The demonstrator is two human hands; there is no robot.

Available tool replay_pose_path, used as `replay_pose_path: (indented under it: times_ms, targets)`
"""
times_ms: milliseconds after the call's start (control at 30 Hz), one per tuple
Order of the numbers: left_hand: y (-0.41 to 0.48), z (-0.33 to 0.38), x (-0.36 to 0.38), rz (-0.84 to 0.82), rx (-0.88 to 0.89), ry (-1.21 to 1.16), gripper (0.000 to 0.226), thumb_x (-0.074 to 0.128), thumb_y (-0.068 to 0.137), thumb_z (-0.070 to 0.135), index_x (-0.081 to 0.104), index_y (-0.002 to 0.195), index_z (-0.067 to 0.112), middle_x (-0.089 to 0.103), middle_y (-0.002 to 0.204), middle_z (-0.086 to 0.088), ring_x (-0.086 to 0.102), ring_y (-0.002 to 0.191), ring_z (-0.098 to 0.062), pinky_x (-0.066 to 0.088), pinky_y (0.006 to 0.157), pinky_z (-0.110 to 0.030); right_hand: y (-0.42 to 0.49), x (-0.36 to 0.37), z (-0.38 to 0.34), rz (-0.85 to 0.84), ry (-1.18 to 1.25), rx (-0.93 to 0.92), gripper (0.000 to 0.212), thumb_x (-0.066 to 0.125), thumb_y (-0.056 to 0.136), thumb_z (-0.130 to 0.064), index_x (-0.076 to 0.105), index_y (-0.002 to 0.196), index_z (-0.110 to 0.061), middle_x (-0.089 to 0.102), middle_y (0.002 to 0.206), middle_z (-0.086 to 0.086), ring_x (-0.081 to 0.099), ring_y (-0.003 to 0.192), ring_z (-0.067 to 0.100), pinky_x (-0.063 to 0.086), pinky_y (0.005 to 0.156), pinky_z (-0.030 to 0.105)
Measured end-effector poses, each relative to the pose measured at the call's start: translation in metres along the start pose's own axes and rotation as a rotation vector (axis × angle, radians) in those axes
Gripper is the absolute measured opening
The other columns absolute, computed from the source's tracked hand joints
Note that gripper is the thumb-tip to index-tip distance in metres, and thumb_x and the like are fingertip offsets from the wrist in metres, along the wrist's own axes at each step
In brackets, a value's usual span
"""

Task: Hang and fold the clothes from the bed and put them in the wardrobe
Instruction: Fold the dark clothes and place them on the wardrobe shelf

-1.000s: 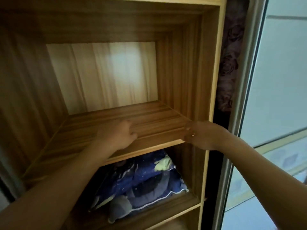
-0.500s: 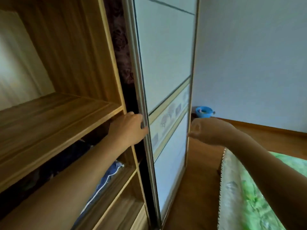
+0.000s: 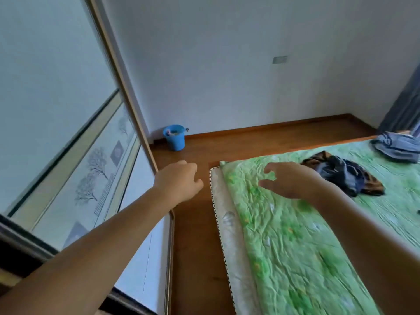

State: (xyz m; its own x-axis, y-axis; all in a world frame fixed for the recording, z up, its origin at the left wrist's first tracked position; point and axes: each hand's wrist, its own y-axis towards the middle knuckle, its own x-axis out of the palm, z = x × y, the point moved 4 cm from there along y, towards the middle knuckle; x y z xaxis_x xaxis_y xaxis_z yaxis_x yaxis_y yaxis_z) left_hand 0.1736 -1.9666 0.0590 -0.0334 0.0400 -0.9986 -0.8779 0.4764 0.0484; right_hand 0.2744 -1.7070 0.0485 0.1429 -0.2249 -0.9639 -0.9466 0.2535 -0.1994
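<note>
You have a small blue plastic bucket (image 3: 174,138) standing upright on the brown wooden plank floor (image 3: 195,223), close against the plain white painted wall (image 3: 216,64). Something pale and pinkish lies inside it; what it is cannot be told. A brown wooden skirting board (image 3: 272,126) runs along the wall's foot. A small grey rectangular wall plate (image 3: 280,59) sits high on the wall, well apart from the bucket. A blue-grey fabric curtain (image 3: 406,105) hangs at your far right.

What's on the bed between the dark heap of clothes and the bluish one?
Only bare green bedspread lies between the dark heap and the bluish garment, seen in the head view.
</note>
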Motion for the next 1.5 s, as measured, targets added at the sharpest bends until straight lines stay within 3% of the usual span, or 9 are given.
replay_pose_path:
  times_ms: [200, 467, 533, 633, 733, 967, 1200, 1400, 1500]
  targets:
    - [0.068, 0.081, 0.036, -0.096, 0.236, -0.005, 0.032, 0.046, 0.091, 0.051, 0.058, 0.109, 0.027, 0.054, 0.106, 0.004, 0.055, 0.093, -0.02, 0.047, 0.07, -0.036, 0.002, 0.018, 0.076, -0.012, 0.014, 0.202, 0.062, 0.049, 0.09, -0.071, 0.051, 0.139, -0.033, 0.06, 0.137, -0.002, 0.059, 0.121, 0.024, 0.052, 0.091, 0.041]
    - [0.096, 0.242, 0.088, -0.245, 0.682, -0.009, 0.047, 0.049, 0.093, 0.047, 0.054, 0.131, 0.021, 0.055, 0.127, -0.006, 0.056, 0.114, -0.03, 0.051, 0.086, -0.04, -0.084, 0.056, 0.167, 0.016, 0.088, 0.599, 0.052, 0.052, 0.092, -0.066, 0.054, 0.133, -0.034, 0.065, 0.121, -0.003, 0.062, 0.107, 0.024, 0.057, 0.085, 0.04]
    - [0.087, 0.282, 0.102, -0.255, 0.816, -0.005, 0.046, 0.049, 0.092, 0.047, 0.056, 0.128, 0.02, 0.056, 0.124, -0.008, 0.056, 0.114, -0.031, 0.047, 0.081, -0.038, -0.113, 0.067, 0.181, 0.018, 0.117, 0.717, 0.053, 0.053, 0.092, -0.066, 0.055, 0.133, -0.033, 0.066, 0.118, -0.002, 0.063, 0.103, 0.024, 0.057, 0.083, 0.038]
    - [0.064, 0.332, 0.122, -0.278, 1.027, -0.006, 0.044, 0.052, 0.091, 0.049, 0.059, 0.124, 0.02, 0.057, 0.121, -0.009, 0.057, 0.112, -0.032, 0.043, 0.075, -0.037, -0.156, 0.088, 0.189, 0.026, 0.175, 0.893, 0.054, 0.056, 0.09, -0.065, 0.056, 0.133, -0.032, 0.065, 0.126, 0.004, 0.063, 0.109, 0.027, 0.056, 0.088, 0.039]
    - [0.036, 0.367, 0.141, -0.341, 1.203, -0.02, 0.044, 0.054, 0.089, 0.047, 0.06, 0.124, 0.02, 0.06, 0.123, -0.009, 0.057, 0.113, -0.03, 0.05, 0.082, -0.039, -0.199, 0.111, 0.183, 0.018, 0.261, 1.075, 0.054, 0.058, 0.089, -0.064, 0.056, 0.133, -0.032, 0.062, 0.134, 0.007, 0.06, 0.118, 0.029, 0.052, 0.094, 0.039]
    - [-0.045, 0.397, 0.19, -0.466, 1.524, 0.01, 0.036, 0.056, 0.089, 0.041, 0.06, 0.117, 0.018, 0.059, 0.117, -0.011, 0.06, 0.109, -0.034, 0.05, 0.079, -0.036, -0.283, 0.161, 0.145, 0.013, 0.402, 1.372, 0.046, 0.051, 0.09, -0.058, 0.059, 0.124, -0.027, 0.058, 0.138, 0.005, 0.057, 0.121, 0.029, 0.051, 0.096, 0.044]
    - [-0.097, 0.407, 0.223, -0.488, 1.606, 0.056, 0.032, 0.056, 0.09, 0.04, 0.058, 0.111, 0.016, 0.056, 0.118, -0.01, 0.06, 0.104, -0.035, 0.041, 0.067, -0.033, -0.337, 0.199, 0.128, 0.014, 0.507, 1.535, 0.053, 0.053, 0.091, -0.053, 0.053, 0.137, -0.026, 0.061, 0.137, 0.008, 0.058, 0.122, 0.031, 0.051, 0.093, 0.042]
    - [-0.067, 0.402, 0.232, -0.553, 1.406, 0.031, 0.037, 0.055, 0.089, 0.043, 0.057, 0.117, 0.018, 0.056, 0.121, -0.008, 0.056, 0.114, -0.031, 0.049, 0.078, -0.038, -0.306, 0.194, 0.167, 0.002, 0.461, 1.39, 0.046, 0.052, 0.093, -0.053, 0.055, 0.129, -0.025, 0.063, 0.132, 0.007, 0.061, 0.115, 0.03, 0.053, 0.088, 0.043]
    - [-0.022, 0.385, 0.232, -0.541, 1.312, 0.034, 0.042, 0.056, 0.088, 0.045, 0.056, 0.12, 0.018, 0.056, 0.123, -0.009, 0.056, 0.114, -0.033, 0.05, 0.082, -0.042, -0.259, 0.188, 0.183, -0.026, 0.426, 1.302, 0.051, 0.052, 0.092, -0.053, 0.053, 0.135, -0.024, 0.061, 0.136, 0.009, 0.06, 0.118, 0.03, 0.053, 0.086, 0.04]
